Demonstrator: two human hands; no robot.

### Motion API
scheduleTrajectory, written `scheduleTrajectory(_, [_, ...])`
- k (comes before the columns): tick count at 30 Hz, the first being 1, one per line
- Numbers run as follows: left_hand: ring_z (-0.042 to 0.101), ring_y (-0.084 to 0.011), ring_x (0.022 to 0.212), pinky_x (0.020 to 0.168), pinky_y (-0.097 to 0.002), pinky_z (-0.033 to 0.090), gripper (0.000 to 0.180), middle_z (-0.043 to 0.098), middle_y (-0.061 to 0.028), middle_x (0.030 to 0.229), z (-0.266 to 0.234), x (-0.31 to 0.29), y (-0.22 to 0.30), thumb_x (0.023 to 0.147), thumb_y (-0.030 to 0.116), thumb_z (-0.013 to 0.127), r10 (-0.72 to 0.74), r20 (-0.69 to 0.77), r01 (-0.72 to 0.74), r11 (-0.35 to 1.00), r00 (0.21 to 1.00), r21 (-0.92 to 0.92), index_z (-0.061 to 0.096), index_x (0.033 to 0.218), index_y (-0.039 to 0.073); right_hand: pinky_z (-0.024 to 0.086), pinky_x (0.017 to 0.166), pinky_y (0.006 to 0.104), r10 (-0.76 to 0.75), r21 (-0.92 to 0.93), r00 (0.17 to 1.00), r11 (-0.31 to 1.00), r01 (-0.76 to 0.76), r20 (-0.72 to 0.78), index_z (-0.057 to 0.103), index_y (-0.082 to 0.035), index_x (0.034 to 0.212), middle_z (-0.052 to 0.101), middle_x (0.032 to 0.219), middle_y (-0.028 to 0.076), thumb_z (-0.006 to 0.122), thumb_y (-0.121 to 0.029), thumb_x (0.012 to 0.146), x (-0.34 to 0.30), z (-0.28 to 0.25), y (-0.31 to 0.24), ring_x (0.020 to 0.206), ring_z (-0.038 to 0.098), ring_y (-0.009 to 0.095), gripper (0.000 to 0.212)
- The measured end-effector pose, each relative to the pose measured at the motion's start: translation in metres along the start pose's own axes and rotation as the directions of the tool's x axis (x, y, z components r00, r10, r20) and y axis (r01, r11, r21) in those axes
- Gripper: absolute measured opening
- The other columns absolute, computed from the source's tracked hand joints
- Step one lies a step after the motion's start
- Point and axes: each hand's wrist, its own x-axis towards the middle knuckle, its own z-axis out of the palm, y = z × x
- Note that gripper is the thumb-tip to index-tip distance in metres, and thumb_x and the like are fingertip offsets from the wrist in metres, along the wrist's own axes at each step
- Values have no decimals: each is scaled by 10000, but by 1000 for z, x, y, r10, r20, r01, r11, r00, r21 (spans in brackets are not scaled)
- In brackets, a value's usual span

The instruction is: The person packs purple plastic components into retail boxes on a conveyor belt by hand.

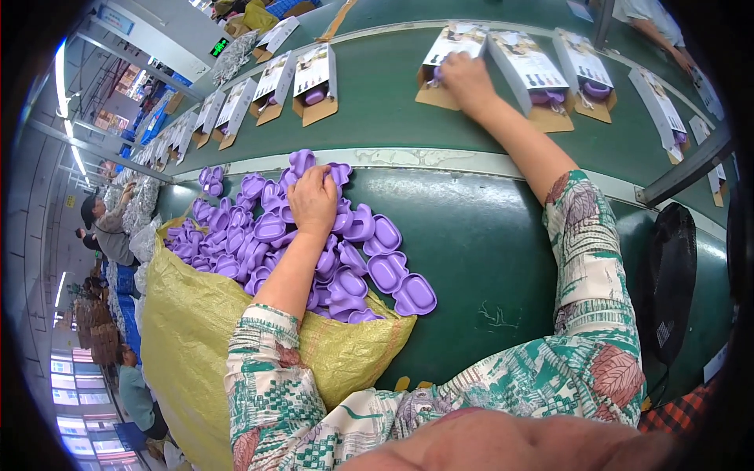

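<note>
**Purple pieces (269, 228) under the left hand (313, 202); white box (455, 41) at the right hand (466, 80)**

Left hand: fingers are resting curled downward on the purple pieces; whether they are pinching one cannot be told. Right hand: bent fingers are resting at the open end of the white box, near a purple item (430, 73) inside; a grip cannot be confirmed. Purple pieces are lying heaped on the green desk (487, 259), at the mouth of a yellow woven sack (188, 314). Beyond a pale rail (440, 159), the white box is lying on a green surface (377, 102), its brown flap (438, 96) facing the desk. Other printed boxes (316, 69) are lying on both sides.
</note>
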Motion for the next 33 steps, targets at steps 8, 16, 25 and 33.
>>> scheduleTrajectory(8, [618, -256, 872, 785, -403, 397, 209, 661, -63, 952, 0, 2, -1, 820, 198, 511, 34, -36, -34, 999, 999, -7, 643, 957, 111, 481, 777, 393, -161, 459, 967, 857, 236, -197, 587, -67, 941, 563, 930, 113, 559, -13, 717, 6, -11, -82, 914, 563, 299, 232])
scheduleTrajectory(16, [610, -294, 898, 854, -434, 396, 267, 661, -117, 965, 6, 3, -1, 846, 179, 516, -3, -42, 0, 999, 999, -53, 586, 1084, 81, 472, 728, 384, -506, 631, 843, 598, 494, -181, 583, -81, 847, 567, 899, 85, 533, -160, 789, -12, -12, -185, 916, 555, 256, 110])
scheduleTrajectory(25, [605, -160, 940, 844, -283, 456, 308, 659, -100, 989, -1, 26, -2, 844, 204, 607, -60, 437, 412, 471, 897, -781, 603, 1088, 16, 460, 734, 345, -249, 390, 941, 862, 324, -231, 567, -107, 851, 568, 887, 64, 532, -138, 762, 8, -7, -105, 897, 555, 240, 100])
scheduleTrajectory(33, [558, -343, 1079, 933, -396, 424, 396, 613, -189, 1128, -38, 66, -71, 837, 274, 594, -32, 197, 82, 964, 980, -252, 602, 1132, 10, 443, 765, 386, -51, 330, 982, 937, 110, -183, 605, -99, 825, 578, 928, 71, 552, -120, 767, 22, 23, -74, 936, 541, 249, 81])
